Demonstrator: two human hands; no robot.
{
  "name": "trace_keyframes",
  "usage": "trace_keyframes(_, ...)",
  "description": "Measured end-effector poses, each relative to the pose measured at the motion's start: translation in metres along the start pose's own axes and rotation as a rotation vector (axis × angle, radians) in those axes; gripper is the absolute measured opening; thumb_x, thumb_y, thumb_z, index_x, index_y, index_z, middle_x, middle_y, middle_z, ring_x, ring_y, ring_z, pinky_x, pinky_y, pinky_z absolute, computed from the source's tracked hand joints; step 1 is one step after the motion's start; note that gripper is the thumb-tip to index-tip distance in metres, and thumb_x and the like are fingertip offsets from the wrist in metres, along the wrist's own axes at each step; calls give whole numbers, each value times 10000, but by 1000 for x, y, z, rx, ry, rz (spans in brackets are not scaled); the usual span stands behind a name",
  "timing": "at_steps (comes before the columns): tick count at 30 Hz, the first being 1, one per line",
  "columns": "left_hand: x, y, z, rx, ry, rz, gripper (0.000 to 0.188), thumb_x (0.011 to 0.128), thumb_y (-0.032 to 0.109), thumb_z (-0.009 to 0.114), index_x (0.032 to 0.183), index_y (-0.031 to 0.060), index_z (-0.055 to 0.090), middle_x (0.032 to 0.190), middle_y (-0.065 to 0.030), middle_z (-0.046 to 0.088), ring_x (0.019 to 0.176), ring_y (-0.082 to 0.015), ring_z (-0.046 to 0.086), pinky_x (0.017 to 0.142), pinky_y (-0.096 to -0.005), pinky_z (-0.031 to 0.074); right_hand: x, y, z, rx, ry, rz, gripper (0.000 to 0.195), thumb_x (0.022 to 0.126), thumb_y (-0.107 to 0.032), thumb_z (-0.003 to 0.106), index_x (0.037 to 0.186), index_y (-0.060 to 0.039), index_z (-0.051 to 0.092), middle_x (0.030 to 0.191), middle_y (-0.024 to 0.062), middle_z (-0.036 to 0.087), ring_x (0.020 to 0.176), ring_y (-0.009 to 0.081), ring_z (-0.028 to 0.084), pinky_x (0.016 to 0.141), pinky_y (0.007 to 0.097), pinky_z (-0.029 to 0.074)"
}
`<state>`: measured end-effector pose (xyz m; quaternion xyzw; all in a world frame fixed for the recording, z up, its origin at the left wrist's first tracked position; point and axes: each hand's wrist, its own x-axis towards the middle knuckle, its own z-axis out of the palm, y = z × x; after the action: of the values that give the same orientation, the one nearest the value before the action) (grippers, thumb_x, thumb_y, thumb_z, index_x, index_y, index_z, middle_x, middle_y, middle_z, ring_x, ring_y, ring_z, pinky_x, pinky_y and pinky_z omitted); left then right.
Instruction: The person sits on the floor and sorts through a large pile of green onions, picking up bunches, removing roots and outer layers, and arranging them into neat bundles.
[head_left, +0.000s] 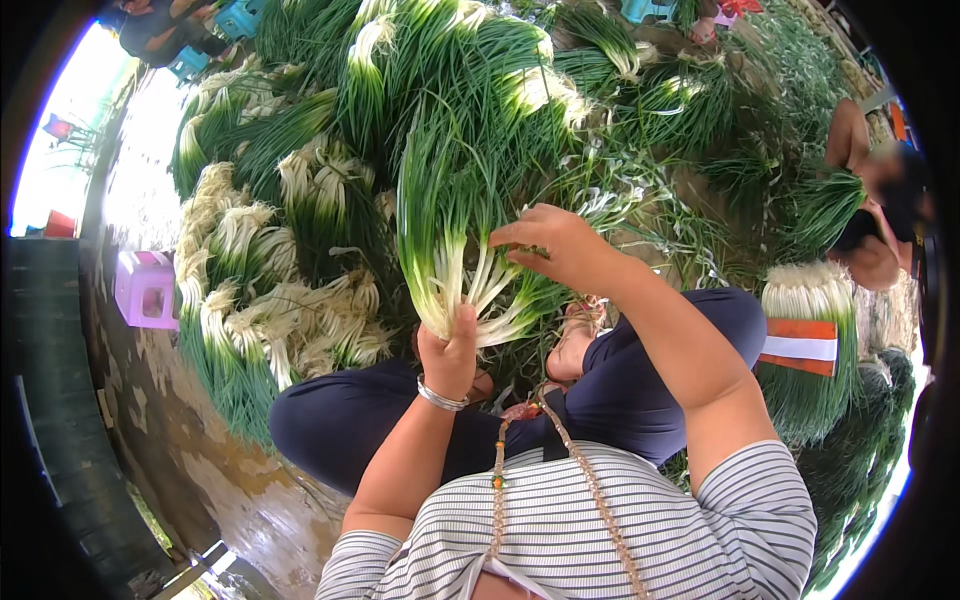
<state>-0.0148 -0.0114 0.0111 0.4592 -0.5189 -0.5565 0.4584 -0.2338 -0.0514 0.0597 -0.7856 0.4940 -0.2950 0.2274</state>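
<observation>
My left hand (450, 349), with a bracelet at its wrist, is closed around the white lower ends of a bunch of green onions (439, 262). The stalks fan out upward and to the right, and their green leaves point away from me. My right hand (551, 244) is at the right side of this bunch, its fingers bent and spread near the leaves; whether a fingertip touches a stalk cannot be made out. Beyond the bunch lies a large heap of green onions (465, 67). More bundles with roots (300, 322) lie to the left.
A purple plastic stool (146, 289) stands on the left. At the right, an orange board with a white strip (799, 346) lies against a thick onion bundle (810, 292). Loose leaf scraps (622, 195) litter the ground. Other people sit at the upper left and right.
</observation>
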Motion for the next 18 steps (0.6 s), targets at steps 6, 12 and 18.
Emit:
trace_keyframes(6, 4, 4, 2, -54, -6, -61, 240, 927, 259, 558, 863, 30, 586, 705, 54, 516, 606, -33, 406, 530, -219, 341, 10, 14, 7, 38, 87, -182, 170, 749, -58, 670, 911, -100, 639, 816, 74, 562, 792, 283, 565, 691, 382, 478)
trace_keyframes(12, 7, 15, -6, 2, -106, -46, 128, 893, 149, 594, 857, 27, 602, 695, 44, 543, 601, -41, 450, 527, -219, 370, 15, 8, -14, -51, -201, -259, 168, 767, -101, 662, 934, -118, 651, 886, 63, 559, 870, 280, 568, 750, 376, 476)
trace_keyframes(18, 12, 2, -3, 272, -55, 22, 225, 787, 108, 683, 963, -3, 597, 775, -66, 656, 655, -112, 597, 613, -263, 483, 7, 0, -9, -194, -233, -128, 191, 740, -164, 686, 897, -77, 623, 879, 89, 539, 862, 279, 589, 690, 375, 507)
